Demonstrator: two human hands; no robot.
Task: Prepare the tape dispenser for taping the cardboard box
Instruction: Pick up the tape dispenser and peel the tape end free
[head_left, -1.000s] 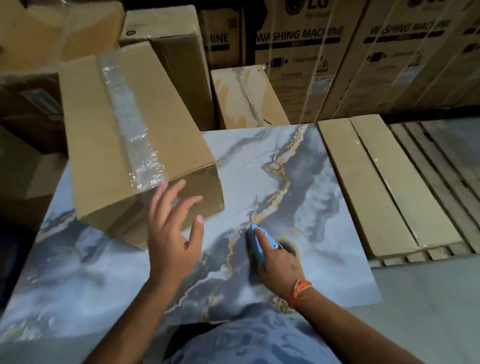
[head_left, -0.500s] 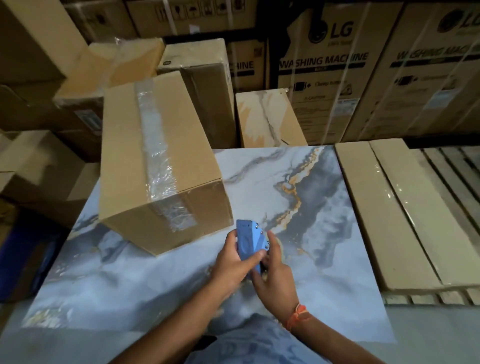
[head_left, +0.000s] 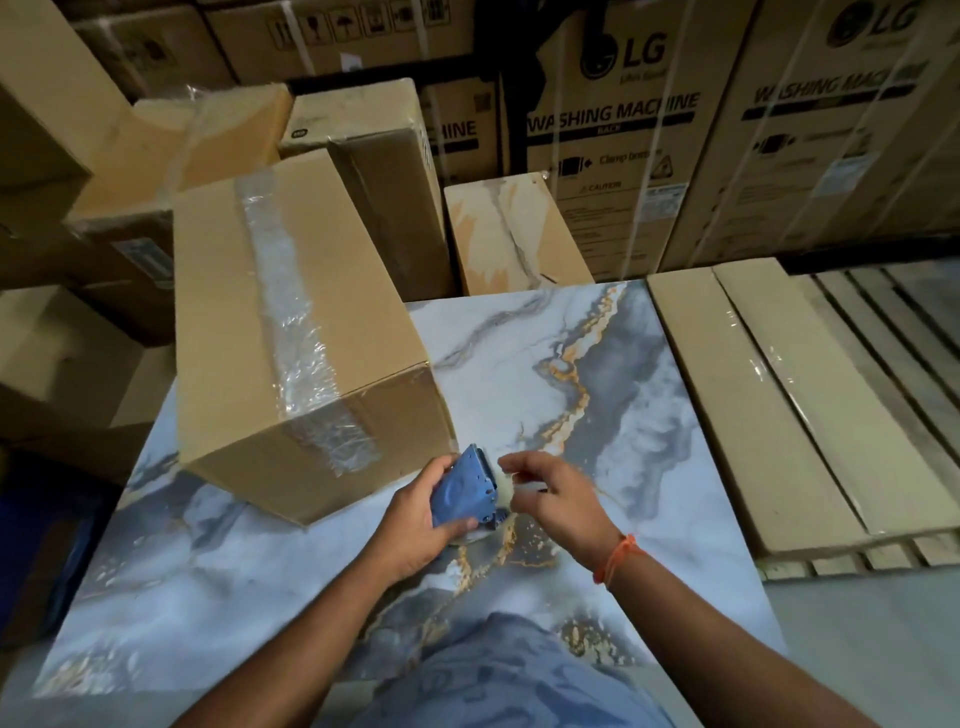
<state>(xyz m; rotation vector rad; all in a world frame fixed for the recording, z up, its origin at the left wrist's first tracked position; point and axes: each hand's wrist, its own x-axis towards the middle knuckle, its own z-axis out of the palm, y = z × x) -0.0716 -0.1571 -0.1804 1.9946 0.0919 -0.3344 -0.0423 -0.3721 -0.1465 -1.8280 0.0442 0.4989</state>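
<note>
Stacked cartons, several printed with washing machine markings (head_left: 618, 111), filled the background behind a marble-patterned table (head_left: 519, 374) veined in grey, blue and gold. On the table's left side lay the cardboard box (head_left: 291, 332), its long axis running from the near edge toward the far edge, with a strip of clear tape (head_left: 291, 312) along the top centre and folded down over the near end face. The tape dispenser (head_left: 462, 493), a blue body, was held above the table just beside the box's near right corner, slightly apart from it; its long axis ran from near-left to far-right, narrow end toward the box corner. The left hand (head_left: 415, 525) was closed around the dispenser from the left and underneath. The right hand (head_left: 556, 499), wearing an orange wrist thread (head_left: 615, 558), hovered just right of the dispenser with fingertips drawn together; whether they pinched tape could not be determined because of blur. Flat cardboard packs (head_left: 769, 395) lay on slats beyond the table's right edge.
</note>
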